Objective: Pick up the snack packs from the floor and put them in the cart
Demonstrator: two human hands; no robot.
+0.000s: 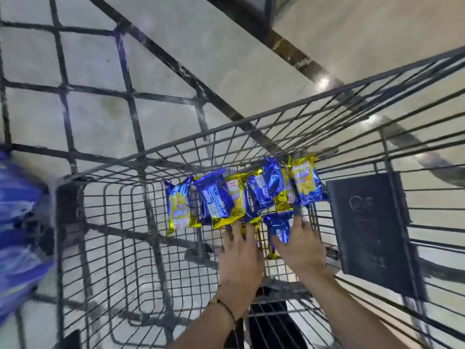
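Head view looks steeply down into a grey wire shopping cart (pixel 120 222) that fills the centre and lower part of the frame. A row of shiny blue-and-gold foil snack packs (pixel 216 200) lies on the cart's wire floor across the middle of the frame, leaning against its far wall, probably so they stack neatly and stay put. Both hands reach in from the bottom of the frame. The left hand (pixel 240 258) lies flat with spread fingers, pressing down on a gold-edged pack. The right hand (pixel 300 248) rests over another blue foil pack (pixel 278 227) just below the row, fingers extended; whether it grips or merely steadies that pack I cannot tell. It looks like placing and tidying, not picking. A dark flat panel (pixel 370 230) hangs on the cart's side at centre right. At the left edge, a blurred blue mass (pixel 20 222) may be more packs, though it is too smeared to say.
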